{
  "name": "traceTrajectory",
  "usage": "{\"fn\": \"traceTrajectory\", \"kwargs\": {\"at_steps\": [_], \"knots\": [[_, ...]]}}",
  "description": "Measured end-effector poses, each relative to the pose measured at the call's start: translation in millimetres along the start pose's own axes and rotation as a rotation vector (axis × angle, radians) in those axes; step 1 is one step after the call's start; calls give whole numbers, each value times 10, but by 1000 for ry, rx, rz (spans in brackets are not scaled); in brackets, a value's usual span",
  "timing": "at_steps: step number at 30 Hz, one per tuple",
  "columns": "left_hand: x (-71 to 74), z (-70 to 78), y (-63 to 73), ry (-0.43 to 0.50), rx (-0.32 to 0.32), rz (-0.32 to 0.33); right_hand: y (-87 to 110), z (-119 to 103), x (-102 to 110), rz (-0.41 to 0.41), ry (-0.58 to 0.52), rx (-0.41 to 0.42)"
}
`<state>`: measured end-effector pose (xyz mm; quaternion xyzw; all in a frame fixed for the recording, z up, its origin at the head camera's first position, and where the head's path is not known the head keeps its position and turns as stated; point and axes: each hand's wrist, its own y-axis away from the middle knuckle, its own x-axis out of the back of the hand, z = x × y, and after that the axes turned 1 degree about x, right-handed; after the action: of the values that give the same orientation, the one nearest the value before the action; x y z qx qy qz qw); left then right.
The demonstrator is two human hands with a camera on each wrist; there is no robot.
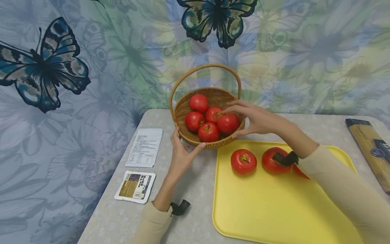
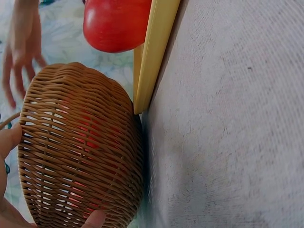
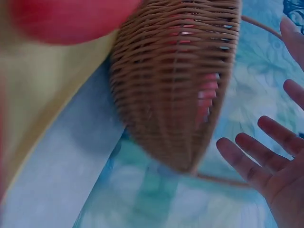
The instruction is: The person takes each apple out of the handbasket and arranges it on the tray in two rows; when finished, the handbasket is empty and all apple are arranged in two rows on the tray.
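A brown wicker basket (image 1: 210,145) with an arched handle stands at the back of the table with several red tomatoes (image 1: 209,132) in it. My left hand (image 1: 181,156) holds the basket's front left side, thumb and fingers spread along its rim and outer wall. Over the basket's right rim is my right hand (image 1: 259,118), its fingers extended and spread, close to the tomatoes and holding nothing. In the right wrist view the fingers (image 3: 247,154) are apart from the weave. More tomatoes (image 1: 243,162) sit on the yellow tray (image 1: 274,210), one partly behind the right sleeve.
Left of the basket lie a printed white sheet (image 1: 144,147) and a small flat packet (image 1: 135,186). A long brown package (image 1: 370,149) lies at the right end of the table. Behind the table hangs a butterfly-patterned cloth (image 1: 128,61).
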<state>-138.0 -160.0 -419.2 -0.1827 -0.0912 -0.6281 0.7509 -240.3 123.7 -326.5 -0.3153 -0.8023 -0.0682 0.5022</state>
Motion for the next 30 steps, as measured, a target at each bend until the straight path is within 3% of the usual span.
{"fn": "traceTrajectory", "kwargs": {"at_steps": [3, 7, 13, 18, 30], "knots": [[-13, 0, 3, 5, -1, -5, -300, 50, -49, -36, -29, 5], [-31, 19, -3, 7, -4, -12, -498, 157, -75, -102, -25, -17], [-41, 44, -16, 3, -13, -33, -539, 288, -65, -243, 28, -107], [-12, 48, -5, -8, -14, -34, -567, 303, -93, -315, 52, -116], [31, 0, 9, -35, -5, -8, -575, 327, -157, -287, 45, -91]]}}
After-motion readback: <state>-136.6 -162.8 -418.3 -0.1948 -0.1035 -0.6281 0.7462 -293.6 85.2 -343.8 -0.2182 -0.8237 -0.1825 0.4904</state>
